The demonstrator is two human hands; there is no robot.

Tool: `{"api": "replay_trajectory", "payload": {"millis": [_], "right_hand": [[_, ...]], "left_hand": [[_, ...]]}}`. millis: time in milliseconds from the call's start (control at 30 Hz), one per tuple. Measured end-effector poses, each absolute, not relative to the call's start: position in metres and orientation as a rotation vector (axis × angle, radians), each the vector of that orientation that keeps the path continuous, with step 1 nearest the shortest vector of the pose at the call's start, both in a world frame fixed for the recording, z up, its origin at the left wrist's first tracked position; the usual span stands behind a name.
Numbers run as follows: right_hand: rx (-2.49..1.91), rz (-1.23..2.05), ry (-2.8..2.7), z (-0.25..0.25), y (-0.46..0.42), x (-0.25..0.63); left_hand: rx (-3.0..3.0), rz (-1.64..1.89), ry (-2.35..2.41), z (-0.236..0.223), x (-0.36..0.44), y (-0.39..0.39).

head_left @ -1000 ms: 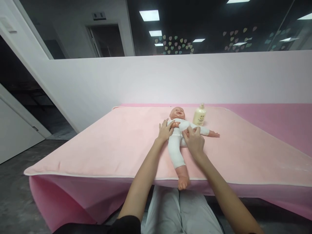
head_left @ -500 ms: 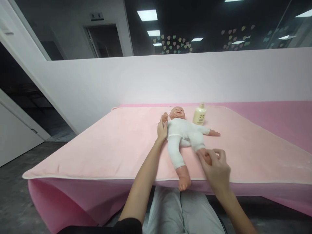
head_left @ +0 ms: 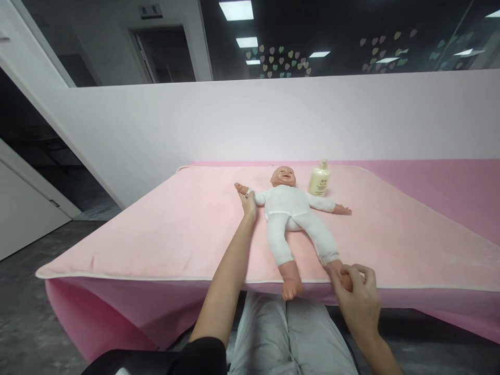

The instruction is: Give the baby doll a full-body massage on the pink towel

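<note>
A baby doll (head_left: 294,216) in a white suit lies face up on the pink mat (head_left: 175,229), head away from me, both arms spread, legs reaching the near edge. My left hand (head_left: 248,204) grips the doll's outstretched arm at the wrist. At the mat's near edge my right hand (head_left: 356,297) is closed around the doll's foot on the right, and that leg is stretched straight. The other bare foot hangs just over the edge.
A cream pump bottle (head_left: 319,179) stands upright just right of the doll's head. The pink mat drapes over the table front above my lap. A white wall runs behind; a darker pink surface (head_left: 449,182) extends at the right.
My right hand slid from the doll's belly down the leg to the foot, drawing the leg straight. My left hand moved from the chest out to the arm, which is now spread sideways.
</note>
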State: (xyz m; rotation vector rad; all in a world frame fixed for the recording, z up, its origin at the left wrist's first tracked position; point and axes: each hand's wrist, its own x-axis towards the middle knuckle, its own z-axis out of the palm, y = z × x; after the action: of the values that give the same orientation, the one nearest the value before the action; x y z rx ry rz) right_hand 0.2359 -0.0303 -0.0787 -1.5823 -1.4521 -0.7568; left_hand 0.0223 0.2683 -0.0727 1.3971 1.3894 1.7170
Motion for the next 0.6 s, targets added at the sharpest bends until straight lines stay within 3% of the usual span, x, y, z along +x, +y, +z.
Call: {"api": "replay_trajectory", "payload": {"millis": [100, 300, 467, 600], "right_hand": [[-1.519, -0.688, -1.450, -0.060, -0.031, 0.234], [-1.471, -0.643, -1.393, -0.005, 0.027, 0.224], [-1.748, -0.260, -1.520, 0.006, 0.119, 0.218], [-1.766, -0.217, -1.515, -0.001, 0.142, 0.218]], "left_hand": [[1.542, 1.602, 1.568, -0.060, 0.028, 0.254], [2.450, 1.030, 1.768, -0.042, 0.047, 0.230], [2.540, 0.915, 1.761, -0.041, 0.046, 0.228], [2.533, 0.875, 1.566, -0.040, 0.037, 0.229]]}}
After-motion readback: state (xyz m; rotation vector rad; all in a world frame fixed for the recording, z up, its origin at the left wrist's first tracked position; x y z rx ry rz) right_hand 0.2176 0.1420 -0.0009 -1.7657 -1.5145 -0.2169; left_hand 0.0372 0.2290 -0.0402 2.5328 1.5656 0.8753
